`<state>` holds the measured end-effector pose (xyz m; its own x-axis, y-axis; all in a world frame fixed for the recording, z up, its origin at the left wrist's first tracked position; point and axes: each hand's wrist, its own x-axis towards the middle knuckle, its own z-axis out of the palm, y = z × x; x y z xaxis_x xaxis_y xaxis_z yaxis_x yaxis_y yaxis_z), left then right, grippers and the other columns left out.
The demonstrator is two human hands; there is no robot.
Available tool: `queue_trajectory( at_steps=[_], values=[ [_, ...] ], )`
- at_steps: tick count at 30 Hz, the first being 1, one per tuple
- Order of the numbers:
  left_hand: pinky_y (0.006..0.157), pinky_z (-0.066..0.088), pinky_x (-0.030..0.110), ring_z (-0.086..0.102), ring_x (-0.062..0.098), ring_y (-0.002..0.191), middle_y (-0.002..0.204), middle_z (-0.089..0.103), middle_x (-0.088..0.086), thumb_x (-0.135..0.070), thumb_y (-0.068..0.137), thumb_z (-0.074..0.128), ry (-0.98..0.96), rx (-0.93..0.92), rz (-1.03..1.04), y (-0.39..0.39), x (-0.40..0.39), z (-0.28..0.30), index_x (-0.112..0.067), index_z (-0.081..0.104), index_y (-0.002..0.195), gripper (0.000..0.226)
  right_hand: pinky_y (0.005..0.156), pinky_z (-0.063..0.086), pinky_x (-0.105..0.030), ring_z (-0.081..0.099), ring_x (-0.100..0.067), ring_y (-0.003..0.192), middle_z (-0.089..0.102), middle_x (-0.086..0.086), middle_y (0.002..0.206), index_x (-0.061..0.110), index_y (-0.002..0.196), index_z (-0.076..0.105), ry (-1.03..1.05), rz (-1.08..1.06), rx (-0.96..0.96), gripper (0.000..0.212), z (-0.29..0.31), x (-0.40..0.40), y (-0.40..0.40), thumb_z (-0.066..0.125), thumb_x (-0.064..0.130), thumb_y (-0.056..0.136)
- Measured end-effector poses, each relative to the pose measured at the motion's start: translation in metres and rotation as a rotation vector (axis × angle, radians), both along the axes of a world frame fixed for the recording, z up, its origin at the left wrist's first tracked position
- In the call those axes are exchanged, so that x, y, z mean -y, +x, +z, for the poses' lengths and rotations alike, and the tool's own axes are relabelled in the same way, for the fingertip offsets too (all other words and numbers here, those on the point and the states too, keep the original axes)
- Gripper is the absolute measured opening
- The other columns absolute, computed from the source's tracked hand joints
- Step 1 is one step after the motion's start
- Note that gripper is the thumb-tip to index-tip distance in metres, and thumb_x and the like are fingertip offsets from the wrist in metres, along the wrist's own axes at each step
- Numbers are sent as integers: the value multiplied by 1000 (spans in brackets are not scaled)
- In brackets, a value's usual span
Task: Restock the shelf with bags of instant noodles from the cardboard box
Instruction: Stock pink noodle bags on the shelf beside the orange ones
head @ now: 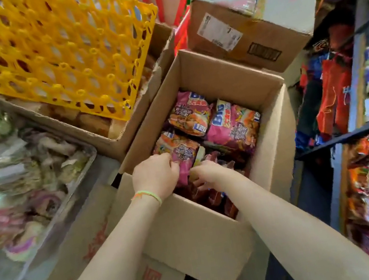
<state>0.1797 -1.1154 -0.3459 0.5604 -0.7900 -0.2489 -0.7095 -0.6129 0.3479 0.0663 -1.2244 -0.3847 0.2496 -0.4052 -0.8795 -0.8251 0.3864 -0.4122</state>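
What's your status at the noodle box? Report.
Both hands in open cardboard box. Left hand gripping pink noodle bag; right hand among darker packets. Nothing blocking.

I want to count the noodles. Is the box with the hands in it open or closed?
Open. The cardboard box has its flaps folded out, and pink noodle bags show inside.
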Motion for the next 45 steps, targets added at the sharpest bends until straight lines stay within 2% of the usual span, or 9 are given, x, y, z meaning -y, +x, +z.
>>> queue_trajectory(
  at_steps=[3,7,13,17,21,28,34,39,45],
  values=[
    [70,48,35,66,30,92,97,69,3,-38,94,46,-8,1,28,2,0,-5,-19,67,97,29,74,57,-34,62,-27,103,61,-10,113,10,126,58,143,-183,-3,38,-21,-10,24,64,28,93],
    [70,51,35,65,29,88,93,68,3,-37,92,45,-22,-6,29,5,3,-6,-18,66,92,28,30,31,-14,42,-12,45,44,0,66,18,117,64,176,-300,-30,50,-33,-11,39,74,49,78],
    [64,46,33,65,28,84,91,68,2,-36,93,46,-55,11,38,5,10,-9,-18,65,91,27,57,49,-29,64,-21,81,66,-6,98,11,118,61,114,-411,-13,64,-42,1,36,86,38,65],
    [62,41,33,66,29,88,95,69,3,-37,94,46,-45,52,35,3,14,-9,-19,67,96,28,53,53,-25,60,-12,52,60,-3,67,13,86,64,245,-496,91,15,-44,-1,43,77,20,84],
    [60,34,32,65,29,91,97,70,3,-35,94,47,-46,54,37,2,12,-8,-20,67,96,25,42,43,-19,54,-8,37,59,1,52,14,81,59,213,-573,111,18,-36,-1,45,78,16,83],
    [71,48,35,60,27,103,112,61,4,-30,90,56,-200,-57,111,0,12,-5,-19,64,117,30,50,40,-23,52,-13,55,66,-6,77,8,86,69,-252,-262,148,14,35,34,-8,78,18,81],
    [117,23,55,19,26,149,158,30,-3,-55,70,76,-169,-124,-428,2,46,9,-29,37,148,91,69,49,-29,59,-9,72,71,2,78,20,87,78,-526,385,258,4,89,54,-40,75,18,86],
    [85,51,47,63,16,86,89,69,-4,-30,74,81,-133,-633,-287,-2,61,1,-20,69,94,25,87,54,-33,63,-10,96,68,5,102,21,105,71,-544,535,276,16,97,71,-27,67,31,93],
    [79,49,33,66,25,94,98,70,2,-43,82,73,-64,-558,184,10,66,-25,-15,70,105,36,101,44,-37,48,-27,128,47,-11,141,12,142,42,-765,399,-199,62,34,116,-23,70,31,90]
  ],
)
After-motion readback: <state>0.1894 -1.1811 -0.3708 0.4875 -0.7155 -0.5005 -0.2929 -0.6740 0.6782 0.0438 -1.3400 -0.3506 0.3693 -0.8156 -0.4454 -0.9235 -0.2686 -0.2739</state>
